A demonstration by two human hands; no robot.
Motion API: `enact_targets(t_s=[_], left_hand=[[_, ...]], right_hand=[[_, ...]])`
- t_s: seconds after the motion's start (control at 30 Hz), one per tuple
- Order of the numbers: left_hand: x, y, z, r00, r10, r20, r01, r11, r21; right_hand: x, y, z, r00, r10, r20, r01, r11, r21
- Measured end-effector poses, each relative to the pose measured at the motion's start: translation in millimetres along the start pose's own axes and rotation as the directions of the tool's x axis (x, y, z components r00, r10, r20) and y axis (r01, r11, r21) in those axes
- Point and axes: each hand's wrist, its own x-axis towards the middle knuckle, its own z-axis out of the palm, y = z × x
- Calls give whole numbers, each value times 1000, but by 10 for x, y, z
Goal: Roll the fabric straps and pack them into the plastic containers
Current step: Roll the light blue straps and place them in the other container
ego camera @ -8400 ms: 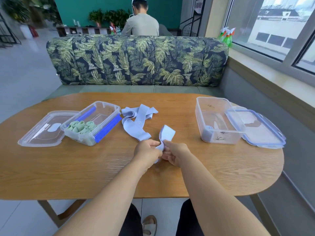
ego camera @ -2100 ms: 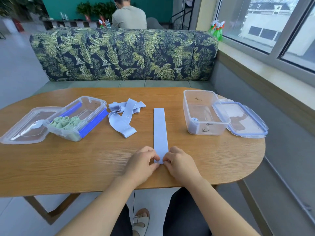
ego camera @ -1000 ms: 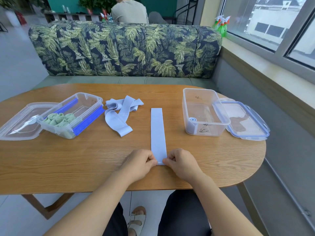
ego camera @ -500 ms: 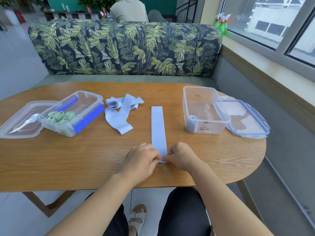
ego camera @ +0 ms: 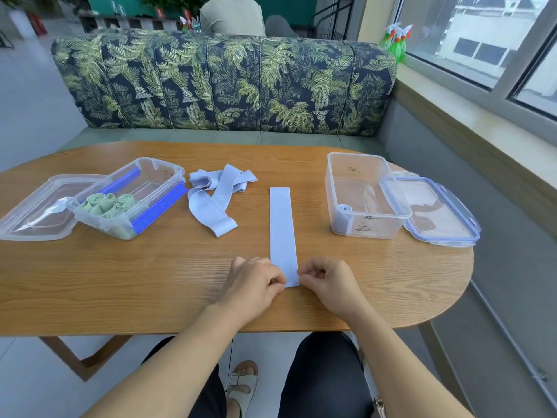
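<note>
Strap [ego camera: 281,224] place: flat and full length on the table [ego camera: 120,282], just left of the box [ego camera: 382,229]. Its near end comes closer to the person than the box's front wall.
Left hand [ego camera: 253,285]: fingers curled, pinching the strap's near left corner.
Right hand [ego camera: 327,282]: fingers curled, fingertips pinching the near right corner.
Step (judged): start of the roll. No turn shows yet at the near end.
Handling (judged): light, soft and limp. It looks like woven elastic, so a roll will likely spring open if let go. Matte surface, not slippery, not fragile.
Where to hold (judged): both near corners, to fold the first turn square. Then keep fingertips on the roll's two ends so the edges stay aligned. Carry the finished roll pinched across its outer wrap.
Box contents: one blue roll [ego camera: 343,217] at the front left corner, the rest bare.
Lid [ego camera: 437,212]: off, against the box's right side.
Pile [ego camera: 215,200]: loose blue straps, left of the box, beyond the flat strap.
Left box [ego camera: 168,167]: well left of the box, holds green rolls [ego camera: 105,203].
Writing: "20" printed on one pile strap, upside down from here. Black hand-drawn marks on the box's walls cannot be read. No brand seen.
</note>
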Motion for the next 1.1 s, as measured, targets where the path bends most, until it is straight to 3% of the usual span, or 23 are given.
enact_targets(t_s=[0.13, 0.53, 0.73, 0.9, 1.1], left_hand=[[11, 6, -25, 999, -19, 25, 19, 1000, 11], [28, 69, -116, 994, -20, 110, 14, 998, 56], [1, 105, -123, 985, -43, 166, 33, 998, 60], [6, 109, -124, 974, -186, 131, 186, 982, 14], [113, 167, -141, 983, -148, 112, 137, 986, 97]], right_hand=[[-105, 32, 72, 993, -116, 13, 117, 983, -143], [-67, -22, 114, 967, -245, 66, 250, 874, -416], [-109, -66, 85, 981, -153, 120, 191, 881, -433], [-3, -133, 57, 995, 30, 100, 9, 930, -367], [109, -161, 3, 977, 178, 119, -140, 951, -274]])
